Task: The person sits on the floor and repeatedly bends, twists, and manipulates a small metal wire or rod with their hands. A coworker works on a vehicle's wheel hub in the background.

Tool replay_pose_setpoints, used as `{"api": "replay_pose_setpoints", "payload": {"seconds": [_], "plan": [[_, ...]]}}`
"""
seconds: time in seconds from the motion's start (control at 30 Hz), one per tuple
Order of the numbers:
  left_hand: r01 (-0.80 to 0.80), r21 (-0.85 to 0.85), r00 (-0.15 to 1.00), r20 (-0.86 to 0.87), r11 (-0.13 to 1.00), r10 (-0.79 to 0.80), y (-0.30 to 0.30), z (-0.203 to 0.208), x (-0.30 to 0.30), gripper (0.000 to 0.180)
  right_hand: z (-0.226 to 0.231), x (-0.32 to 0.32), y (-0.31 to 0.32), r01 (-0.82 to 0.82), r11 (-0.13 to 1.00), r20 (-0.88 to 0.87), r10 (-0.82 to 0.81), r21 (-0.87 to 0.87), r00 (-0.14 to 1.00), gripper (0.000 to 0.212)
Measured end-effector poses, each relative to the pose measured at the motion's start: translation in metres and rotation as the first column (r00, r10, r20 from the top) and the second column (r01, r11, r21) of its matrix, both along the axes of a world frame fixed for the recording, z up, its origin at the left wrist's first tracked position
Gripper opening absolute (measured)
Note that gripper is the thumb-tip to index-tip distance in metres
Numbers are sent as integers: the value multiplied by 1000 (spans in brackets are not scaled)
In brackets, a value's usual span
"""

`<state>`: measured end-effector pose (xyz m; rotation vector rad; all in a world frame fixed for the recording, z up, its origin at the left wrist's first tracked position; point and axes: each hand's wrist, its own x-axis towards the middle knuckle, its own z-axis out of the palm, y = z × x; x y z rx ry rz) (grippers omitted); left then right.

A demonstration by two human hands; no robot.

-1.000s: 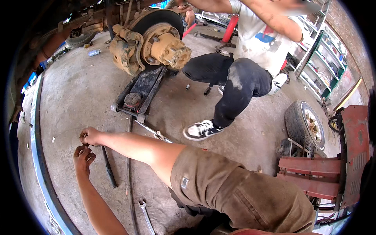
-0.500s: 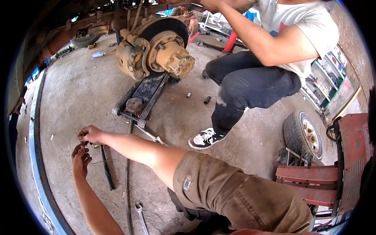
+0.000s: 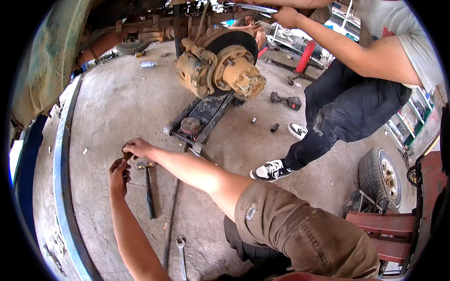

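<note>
My right hand (image 3: 137,148) and my left hand (image 3: 119,176) meet at the left of the head view, above the concrete floor. Their fingers pinch together around a small dark brown piece (image 3: 127,155), mostly covered and too small to name. A thin wire-like piece (image 3: 137,184) sticks out beside my left fingers. Just right of my hands a hammer (image 3: 148,189) with a black handle lies on the floor. Farther down rest a long thin bar (image 3: 171,220) and a combination wrench (image 3: 182,257).
A rusty wheel hub (image 3: 239,75) with brake caliper hangs over a floor jack (image 3: 206,114). To the right, a co-worker (image 3: 356,107) crouches holding a long wrench (image 3: 253,7). A cordless impact wrench (image 3: 287,100), sockets (image 3: 274,128) and a wheel (image 3: 382,175) are nearby. A blue rail (image 3: 63,187) runs at left.
The view has shifted left, so most things appear farther right. The co-worker's long wrench and the impact wrench now show. My hands stay together around the small piece.
</note>
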<state>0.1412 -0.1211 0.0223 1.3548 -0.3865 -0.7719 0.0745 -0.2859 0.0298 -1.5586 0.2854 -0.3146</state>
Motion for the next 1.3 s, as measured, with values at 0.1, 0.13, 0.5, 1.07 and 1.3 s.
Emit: {"api": "replay_pose_setpoints", "payload": {"seconds": [0.1,0.13,0.5,1.07,1.3], "plan": [[19,-26,999,41,999,-18,-6,1,-11,18,-3,-5,-7,-14,999,45,15,-33,999,20],[16,-4,999,49,1000,-16,-4,2,-12,18,-5,-5,-3,3,1000,39,-3,-22,999,19],[-72,-81,997,28,994,75,-9,7,-9,17,6,1,16,114,988,109,-126,106,986,16],[-43,-111,999,19,993,45,-1,14,-10,15,6,0,21,65,986,48,-73,152,996,15],[-30,-109,998,-49,994,24,-1,17,-11,16,6,-3,23,85,982,-31,-81,166,996,16]]}}
